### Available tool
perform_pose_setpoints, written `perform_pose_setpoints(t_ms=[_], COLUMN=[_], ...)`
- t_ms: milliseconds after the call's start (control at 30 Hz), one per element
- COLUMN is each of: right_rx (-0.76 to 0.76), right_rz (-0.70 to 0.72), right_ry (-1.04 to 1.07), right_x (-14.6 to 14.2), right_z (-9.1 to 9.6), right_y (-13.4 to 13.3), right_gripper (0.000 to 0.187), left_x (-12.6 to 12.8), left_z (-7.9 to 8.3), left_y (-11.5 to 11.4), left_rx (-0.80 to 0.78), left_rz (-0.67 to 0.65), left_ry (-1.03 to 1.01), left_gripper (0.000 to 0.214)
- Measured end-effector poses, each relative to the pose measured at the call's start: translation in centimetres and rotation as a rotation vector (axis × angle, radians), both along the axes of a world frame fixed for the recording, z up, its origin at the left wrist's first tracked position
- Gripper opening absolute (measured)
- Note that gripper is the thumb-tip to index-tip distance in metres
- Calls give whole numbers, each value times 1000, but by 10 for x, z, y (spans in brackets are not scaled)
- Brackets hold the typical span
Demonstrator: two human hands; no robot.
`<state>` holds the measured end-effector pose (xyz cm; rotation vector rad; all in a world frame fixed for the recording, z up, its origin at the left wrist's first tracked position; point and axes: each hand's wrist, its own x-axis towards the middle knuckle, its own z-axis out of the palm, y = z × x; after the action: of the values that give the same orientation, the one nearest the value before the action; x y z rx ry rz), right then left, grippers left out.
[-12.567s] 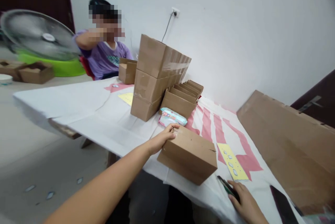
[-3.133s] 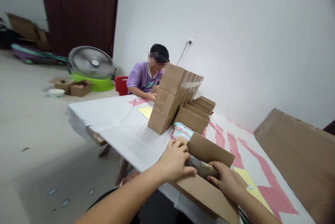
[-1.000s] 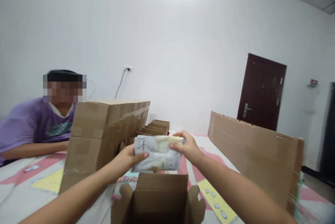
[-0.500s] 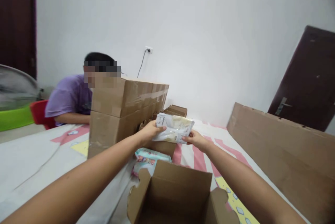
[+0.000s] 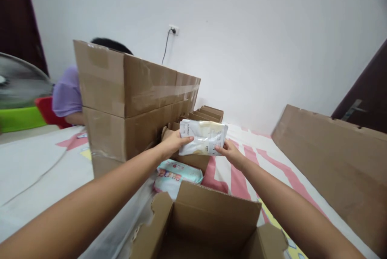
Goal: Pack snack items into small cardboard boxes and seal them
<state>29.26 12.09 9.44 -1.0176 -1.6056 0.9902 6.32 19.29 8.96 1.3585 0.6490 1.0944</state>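
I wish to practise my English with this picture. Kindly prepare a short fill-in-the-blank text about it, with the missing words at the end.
1. The packet is held by exactly ____ hands: the left hand and the right hand.
2. The nearest box is not closed; its top is ____.
3. Partly hidden by the stack of boxes, the co-worker's sleeve is coloured ____.
4. The chair beside that sleeve is coloured ____.

Missing words: two; open; purple; red.

My left forearm (image 5: 96,206) at eight o'clock is bare, smooth and slim, narrowing to a bare left hand (image 5: 175,143); my right forearm (image 5: 284,204), towards four o'clock, is likewise bare to the right hand (image 5: 231,154)
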Motion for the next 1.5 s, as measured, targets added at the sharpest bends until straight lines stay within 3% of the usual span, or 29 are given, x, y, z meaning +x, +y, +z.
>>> perform_pose_setpoints(t_ms=[267, 467, 733, 933, 1100, 1267, 1400, 1500], right_rx=[7, -119, -157, -214, -202, -118, -55, -11], right_rz=[-27, -123, -104, -181, -257, -431, -540, -577], right_ry=[37, 27, 228, 160, 108, 199, 351, 466], right_x=[0, 0, -14, -18, -6, 31, 59, 69], right_z=[-20, -40, -55, -51, -32, -19, -3, 9], right_y=[0, -7, -8, -20, -42, -75, -128, -184], right_gripper=[55, 59, 62, 59, 56, 54, 51, 49], left_x=[2, 4, 3, -2, -16, -44, -70, -89], left_z=[-5, -10, -21, -30, -28, -22, -27, -42], left_y=[-5, -13, -23, -31, -44, -70, -101, -124], left_rx=[-3, 30, 67, 11, 27, -67, -112, -150], left_rz=[-14, -14, 6, -48, 21, 84, 61, 74], left_ry=[40, 92, 114, 144, 193, 233, 162, 134], left_gripper=[64, 65, 64, 64, 65, 55, 52, 53])
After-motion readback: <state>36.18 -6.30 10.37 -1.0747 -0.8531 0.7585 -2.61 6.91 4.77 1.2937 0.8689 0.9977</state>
